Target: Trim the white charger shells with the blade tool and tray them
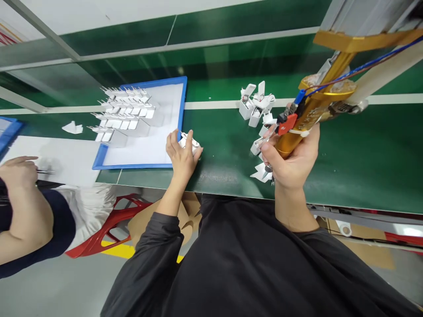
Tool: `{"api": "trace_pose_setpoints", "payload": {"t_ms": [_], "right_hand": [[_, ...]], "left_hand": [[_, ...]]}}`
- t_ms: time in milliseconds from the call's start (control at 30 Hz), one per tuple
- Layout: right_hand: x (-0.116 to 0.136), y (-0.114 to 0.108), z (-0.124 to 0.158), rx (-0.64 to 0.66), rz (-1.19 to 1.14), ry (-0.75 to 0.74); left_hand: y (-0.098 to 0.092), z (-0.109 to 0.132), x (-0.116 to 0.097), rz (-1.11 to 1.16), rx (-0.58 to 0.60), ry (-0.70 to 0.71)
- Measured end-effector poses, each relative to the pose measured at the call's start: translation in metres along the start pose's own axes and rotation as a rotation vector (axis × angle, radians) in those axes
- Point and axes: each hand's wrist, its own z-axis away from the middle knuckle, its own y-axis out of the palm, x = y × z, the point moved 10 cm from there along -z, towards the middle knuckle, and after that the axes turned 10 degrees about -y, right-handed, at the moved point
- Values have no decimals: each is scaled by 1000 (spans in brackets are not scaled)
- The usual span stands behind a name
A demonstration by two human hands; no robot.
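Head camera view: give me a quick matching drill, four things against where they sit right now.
Things:
1. gold power screwdriver
2. single white plug part
3. rows of white parts
4. loose pile of white parts

Places:
A. on the blue-edged tray
B. under the left hand
C. in the right hand
D. on the green belt beyond the right hand

Pairs: 1-C, 2-B, 3-A, 4-D

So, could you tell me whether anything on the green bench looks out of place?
One white part lies alone on the green bench, left of the blue-rimmed tray and apart from the neat rows and the loose pile.
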Motion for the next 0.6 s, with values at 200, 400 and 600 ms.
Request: {"api": "trace_pose_setpoints", "payload": {"t_ms": [200, 400, 600], "right_hand": [[-4, -7, 6, -21, 4, 89], [-9, -16, 8, -54, 34, 102], [-12, -24, 10, -97, 37, 106]], "left_hand": [[20, -14, 14, 298, 236, -75], [-12, -20, 79, 1305, 260, -525], [-52, -33, 152, 1241, 33, -572]]}}
